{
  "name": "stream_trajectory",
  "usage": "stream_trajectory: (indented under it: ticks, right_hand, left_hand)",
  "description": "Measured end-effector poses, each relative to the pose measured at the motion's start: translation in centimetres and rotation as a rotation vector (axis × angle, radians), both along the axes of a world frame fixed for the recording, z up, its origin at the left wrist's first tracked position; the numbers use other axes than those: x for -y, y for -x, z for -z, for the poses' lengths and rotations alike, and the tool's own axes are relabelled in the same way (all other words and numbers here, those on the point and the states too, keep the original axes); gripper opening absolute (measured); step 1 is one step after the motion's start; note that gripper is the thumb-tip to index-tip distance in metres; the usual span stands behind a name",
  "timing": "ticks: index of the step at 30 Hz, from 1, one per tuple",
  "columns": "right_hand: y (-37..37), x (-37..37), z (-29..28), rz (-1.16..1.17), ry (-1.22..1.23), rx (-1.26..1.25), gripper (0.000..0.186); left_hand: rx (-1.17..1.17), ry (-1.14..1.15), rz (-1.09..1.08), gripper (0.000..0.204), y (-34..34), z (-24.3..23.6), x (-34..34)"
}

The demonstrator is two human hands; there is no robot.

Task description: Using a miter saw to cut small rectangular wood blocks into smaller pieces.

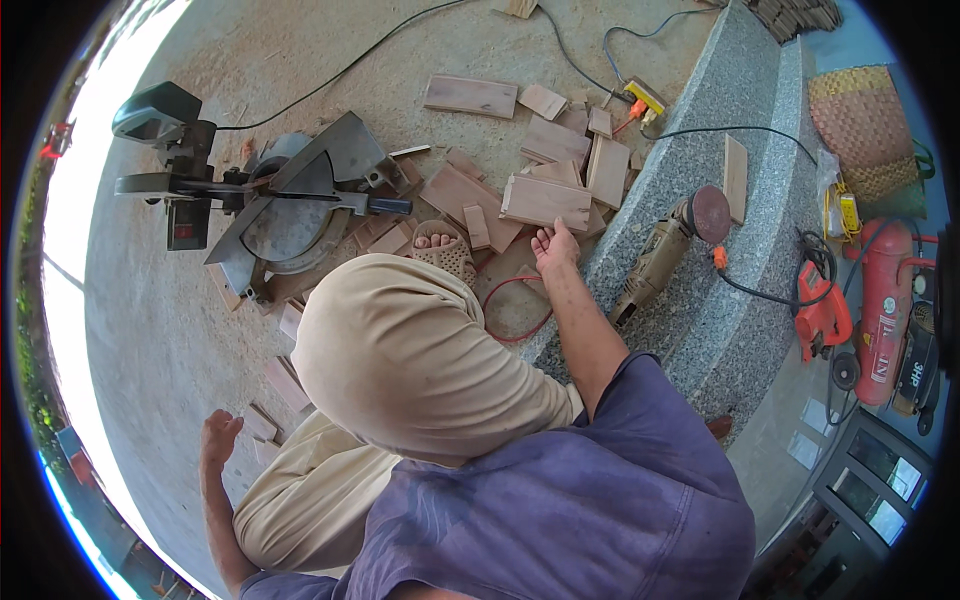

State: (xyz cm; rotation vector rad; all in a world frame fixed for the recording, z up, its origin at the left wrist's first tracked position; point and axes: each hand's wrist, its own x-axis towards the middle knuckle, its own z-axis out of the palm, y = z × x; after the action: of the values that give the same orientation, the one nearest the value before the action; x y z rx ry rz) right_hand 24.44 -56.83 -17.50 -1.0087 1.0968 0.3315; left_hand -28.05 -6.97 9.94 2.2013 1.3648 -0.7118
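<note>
My right hand (555, 246) is palm up with its fingers apart and slightly bent, at the near edge of a pale wooden board (545, 203). The thumb reaches that edge; whether it touches is hard to tell. The board lies flat on top of other wood pieces. Far to the left, my left hand (221, 436) hangs beside my bent knee with its fingers curled in, and nothing shows in it. A small wood block (262, 424) lies close to its right. My sandalled foot (443, 250) rests among the offcuts.
A miter saw (285, 200) stands on the concrete floor at left. A sander (665, 250) with a round disc lies on the granite step (745, 285). A yellow power strip (647, 97), black cords and a red cable (492, 315) lie around. A red tank (886, 310) stands at right.
</note>
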Motion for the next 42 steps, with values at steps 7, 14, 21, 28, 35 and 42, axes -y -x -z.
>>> stream_trajectory:
  ticks: [7, 14, 21, 28, 35, 42]
  right_hand:
    - [-1.2, 0.0, -6.1, -0.165, 0.223, 0.464, 0.022]
    - [-1.7, -0.4, -15.9, -0.447, -0.028, 0.834, 0.025]
    - [-3.3, -2.6, -30.7, -0.776, -0.379, 0.999, 0.028]
    - [-2.4, -11.6, -49.9, -1.732, -0.230, 1.029, 0.029]
    - [4.7, -20.0, -51.2, -2.447, 0.046, 1.094, 0.025]
    - [4.0, -18.2, -44.6, -1.859, -0.690, 0.494, 0.033]
  left_hand:
    - [0.019, -0.026, 0.026, 0.033, -0.5, -0.7, 0.2]
    - [0.048, -0.044, 0.037, 0.036, -2.0, -0.9, 0.3]
    - [0.356, -0.101, 0.225, 0.045, -11.4, -10.0, 5.1]
    - [1.171, -0.251, 0.601, 0.073, -24.0, -20.1, 12.8]
    - [1.040, 0.607, 0.271, 0.031, -25.6, -17.0, 13.9]
    - [1.202, 0.752, -0.019, 0.030, -20.0, -14.9, 12.1]
